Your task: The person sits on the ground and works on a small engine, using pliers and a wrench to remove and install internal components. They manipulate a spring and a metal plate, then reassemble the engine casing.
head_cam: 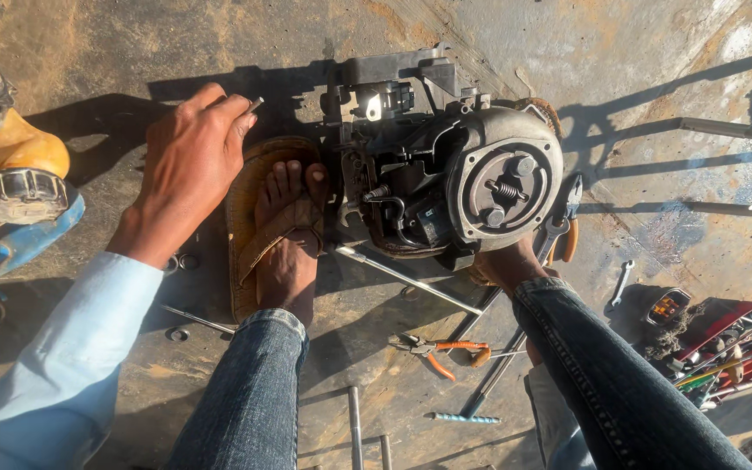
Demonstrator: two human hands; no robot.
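Observation:
My left hand (189, 165) hovers over the ground left of a small grey engine (446, 165), its fingertips pinched on a small metal piece (255, 104). Below that hand, my left foot rests in a brown sandal (245, 226). The engine lies between my feet, its round cover with a spring facing up. My right foot (508, 263) presses against the engine's near side. Of my right hand (533, 352) only a sliver shows, behind my right leg and above a pale blue sleeve; what it holds is hidden.
Orange-handled pliers (439, 350), a blue-handled screwdriver (467, 419) and metal rods (354, 426) lie on the stained ground near my legs. A spanner (621, 283) and a red tool tray (728, 344) sit at the right. A yellow and blue machine (10, 174) stands at the left.

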